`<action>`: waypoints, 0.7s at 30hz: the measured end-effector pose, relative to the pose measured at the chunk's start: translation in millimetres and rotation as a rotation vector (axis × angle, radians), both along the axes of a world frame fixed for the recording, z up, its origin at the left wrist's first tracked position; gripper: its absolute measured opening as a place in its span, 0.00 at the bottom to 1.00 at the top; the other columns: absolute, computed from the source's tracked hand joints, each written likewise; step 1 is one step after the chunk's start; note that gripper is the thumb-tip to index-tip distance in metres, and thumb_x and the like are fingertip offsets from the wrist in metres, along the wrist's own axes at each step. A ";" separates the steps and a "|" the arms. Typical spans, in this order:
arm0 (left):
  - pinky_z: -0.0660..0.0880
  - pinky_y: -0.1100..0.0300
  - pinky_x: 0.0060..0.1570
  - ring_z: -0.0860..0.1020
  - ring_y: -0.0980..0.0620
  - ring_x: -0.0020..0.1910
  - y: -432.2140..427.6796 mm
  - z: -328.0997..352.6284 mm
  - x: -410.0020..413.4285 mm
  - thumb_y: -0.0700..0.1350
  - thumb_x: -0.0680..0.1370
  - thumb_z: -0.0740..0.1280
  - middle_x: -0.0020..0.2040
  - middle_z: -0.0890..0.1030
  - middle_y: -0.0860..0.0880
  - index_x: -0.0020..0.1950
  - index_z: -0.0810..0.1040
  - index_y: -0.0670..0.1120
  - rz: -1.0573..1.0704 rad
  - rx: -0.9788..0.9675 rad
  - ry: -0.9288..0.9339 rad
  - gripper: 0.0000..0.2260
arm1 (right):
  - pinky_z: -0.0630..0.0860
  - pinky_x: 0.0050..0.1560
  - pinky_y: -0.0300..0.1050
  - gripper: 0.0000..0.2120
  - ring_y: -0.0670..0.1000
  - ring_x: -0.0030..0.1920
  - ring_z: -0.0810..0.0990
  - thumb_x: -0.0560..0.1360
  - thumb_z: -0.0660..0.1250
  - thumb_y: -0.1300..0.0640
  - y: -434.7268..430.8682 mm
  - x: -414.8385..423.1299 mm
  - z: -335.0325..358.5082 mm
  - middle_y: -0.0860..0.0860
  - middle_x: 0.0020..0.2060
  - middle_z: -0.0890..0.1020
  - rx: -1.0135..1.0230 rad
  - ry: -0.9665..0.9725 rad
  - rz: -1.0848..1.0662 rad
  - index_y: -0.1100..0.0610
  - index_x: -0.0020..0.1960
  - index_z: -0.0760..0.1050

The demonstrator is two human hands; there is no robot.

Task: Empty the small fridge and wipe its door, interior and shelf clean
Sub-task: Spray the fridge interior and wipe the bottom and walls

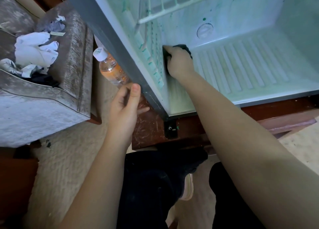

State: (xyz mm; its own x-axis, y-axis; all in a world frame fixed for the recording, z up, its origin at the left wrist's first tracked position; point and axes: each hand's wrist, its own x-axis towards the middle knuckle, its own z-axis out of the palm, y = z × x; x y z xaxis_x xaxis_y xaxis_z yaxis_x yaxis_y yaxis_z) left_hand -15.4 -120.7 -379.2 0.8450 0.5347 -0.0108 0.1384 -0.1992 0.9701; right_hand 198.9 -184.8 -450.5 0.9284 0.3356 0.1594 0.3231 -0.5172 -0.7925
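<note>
Gripping a dark cloth (185, 47), the right hand (179, 62) wipes low inside the emptied fridge (241, 64); green stains (204, 19) and wire shelf (165, 5) apparently await cleaning.

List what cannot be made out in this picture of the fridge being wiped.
All in the head view:
1. Cloth: mostly hidden under the right hand, which grips it.
2. Bottle: its base is hidden behind the fridge, and its label is too blurred to read.
3. Shelf: cut off by the top edge.
4. Left hand: it is unclear whether it holds the bottle or only touches the fridge.
</note>
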 end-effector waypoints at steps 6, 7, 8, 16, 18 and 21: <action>0.82 0.52 0.48 0.80 0.49 0.59 -1.1 2.4 -0.1 0.56 0.79 0.62 0.60 0.80 0.48 0.57 0.78 0.50 0.003 -0.006 0.006 0.14 | 0.73 0.47 0.50 0.20 0.61 0.53 0.75 0.72 0.60 0.66 -44.8 -52.8 2.4 0.60 0.52 0.79 -0.290 -0.168 0.225 0.61 0.64 0.72; 0.82 0.53 0.48 0.80 0.50 0.59 -2.0 2.8 0.1 0.55 0.80 0.61 0.61 0.80 0.48 0.57 0.78 0.50 0.006 -0.008 0.000 0.12 | 0.74 0.47 0.52 0.21 0.61 0.52 0.75 0.73 0.62 0.65 -52.6 -66.2 5.7 0.61 0.52 0.79 -0.301 -0.174 0.234 0.59 0.66 0.71; 0.82 0.54 0.47 0.80 0.50 0.59 -3.9 3.3 0.1 0.53 0.81 0.61 0.61 0.80 0.49 0.56 0.78 0.51 0.008 -0.009 -0.004 0.10 | 0.74 0.48 0.52 0.22 0.62 0.52 0.76 0.74 0.63 0.64 -59.5 -79.3 7.4 0.61 0.52 0.79 -0.308 -0.181 0.234 0.58 0.67 0.70; 0.82 0.57 0.45 0.79 0.49 0.59 -13.9 7.0 -0.8 0.52 0.82 0.61 0.60 0.80 0.46 0.53 0.77 0.54 0.031 -0.048 -0.019 0.06 | 0.76 0.57 0.44 0.13 0.50 0.52 0.80 0.70 0.75 0.59 -89.3 -143.1 10.9 0.50 0.50 0.83 0.140 0.202 0.110 0.52 0.53 0.79; 0.81 0.57 0.45 0.80 0.48 0.59 -14.4 6.6 -0.8 0.53 0.82 0.61 0.59 0.81 0.46 0.53 0.77 0.53 0.027 -0.049 -0.027 0.08 | 0.76 0.53 0.39 0.12 0.47 0.47 0.81 0.68 0.77 0.60 -86.5 -147.8 21.6 0.47 0.44 0.82 0.325 0.284 0.072 0.51 0.48 0.78; 0.81 0.54 0.51 0.80 0.48 0.57 -14.3 5.7 -0.9 0.54 0.81 0.61 0.57 0.82 0.45 0.52 0.78 0.51 0.040 -0.050 -0.038 0.09 | 0.75 0.48 0.34 0.12 0.43 0.43 0.81 0.68 0.76 0.61 -80.4 -149.6 43.7 0.45 0.41 0.83 0.545 0.230 0.072 0.49 0.47 0.79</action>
